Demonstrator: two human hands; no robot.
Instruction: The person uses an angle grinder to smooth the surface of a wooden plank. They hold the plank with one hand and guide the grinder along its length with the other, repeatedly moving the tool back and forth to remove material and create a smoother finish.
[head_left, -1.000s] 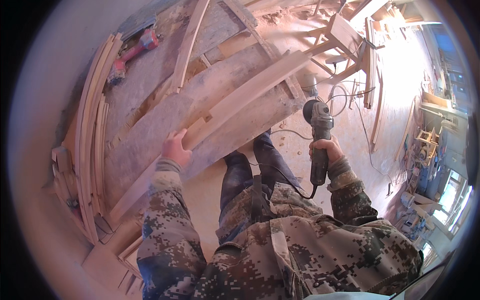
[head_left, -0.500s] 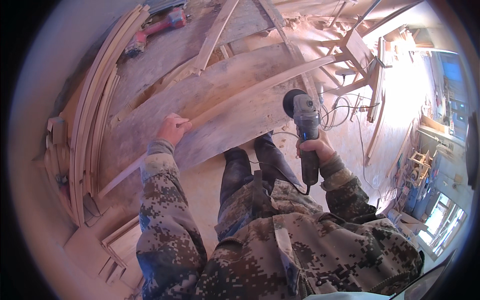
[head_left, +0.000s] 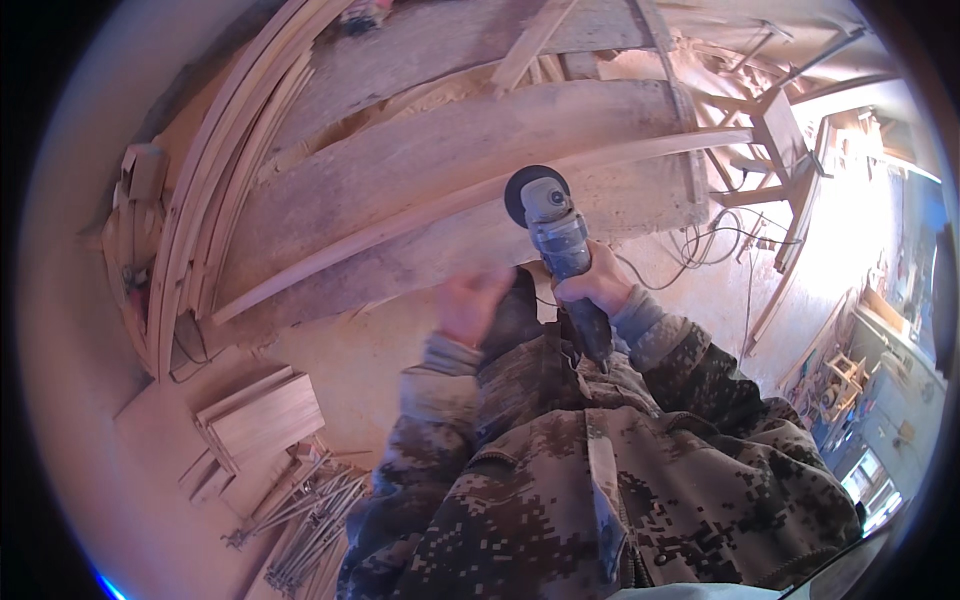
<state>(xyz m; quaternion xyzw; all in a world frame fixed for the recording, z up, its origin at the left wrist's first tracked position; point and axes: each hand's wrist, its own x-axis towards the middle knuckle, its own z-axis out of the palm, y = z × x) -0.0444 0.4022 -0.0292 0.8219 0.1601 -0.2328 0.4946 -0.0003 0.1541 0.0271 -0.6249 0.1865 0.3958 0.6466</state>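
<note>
Angle grinder (head_left: 558, 238) gripped in right hand (head_left: 597, 281) at timber-strewn tabletop (head_left: 430, 142)

In a workshop, the grey angle grinder is held by the right hand of a person dressed in a camouflage jacket (head_left: 620, 480), its fingers closed around the dark lower body of the tool. The grinder is tilted to the left, its round dark disc (head_left: 516, 203) seen overlapping a long wooden strip (head_left: 620, 153); whether the two are touching cannot be told from this angle. The strip is laid lengthwise across the tabletop, one end set near a bundle of long timber pieces (head_left: 210, 200) at left, the other near a wooden frame (head_left: 785, 135) at right. The left hand (head_left: 470, 305) is caught in a blur beside a dark trouser leg (head_left: 518, 302), close to the near edge of the tabletop; how far it is opened, and whether anything is held in it, cannot be made out. A reddish tool (head_left: 365, 14) is cut off by the upper rim of the view. Loops of cable (head_left: 712, 248) are seen below the frame. At lower left, flat boards (head_left: 265, 420) are stacked near a heap of slender rods (head_left: 315, 530), and at lower right a bright window (head_left: 870, 488) is partly shown
</note>
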